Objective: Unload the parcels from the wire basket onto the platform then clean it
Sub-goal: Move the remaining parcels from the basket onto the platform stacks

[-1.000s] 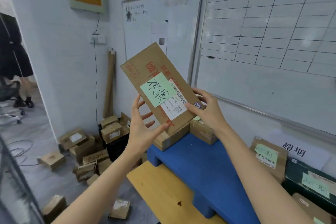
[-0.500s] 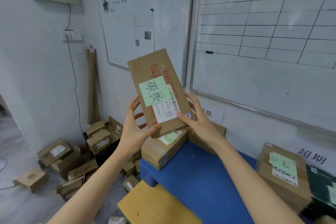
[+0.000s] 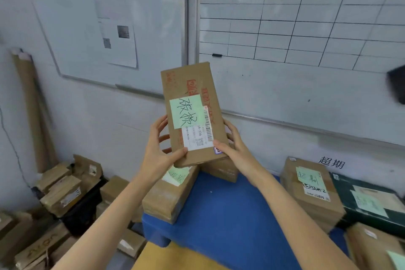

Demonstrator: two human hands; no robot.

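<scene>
Both hands are on one flat cardboard parcel (image 3: pixel 192 114). The left hand (image 3: pixel 157 151) and right hand (image 3: pixel 234 149) each pinch its lower end, thumb on the labelled face, fingers behind. The parcel stands near upright, top leaning a little left, over the far-left part of the blue platform (image 3: pixel 230 215). Its bottom edge is right at two boxes sitting there, the front box (image 3: pixel 168 195) and the rear box (image 3: pixel 221 171); can't tell if it's touching them. Looks like the set-down step. Risks: the grip is all at the bottom, so the tall end is free to swing. Loosen one thumb early and it likely flops toward the whiteboard (image 3: pixel 285 85) or back at the person. If it goes down across the two boxes, their tops don't look level, so it may rock or slide. The front box sits at the platform's left edge, so a shove while placing could push it, or the parcel, off into the floor pile (image 3: pixel 63 190). The bare blue deck nearer the person seems the safer spot. The wire basket isn't in view, so can't say how many parcels are left. Cleaning judged not started.
</scene>
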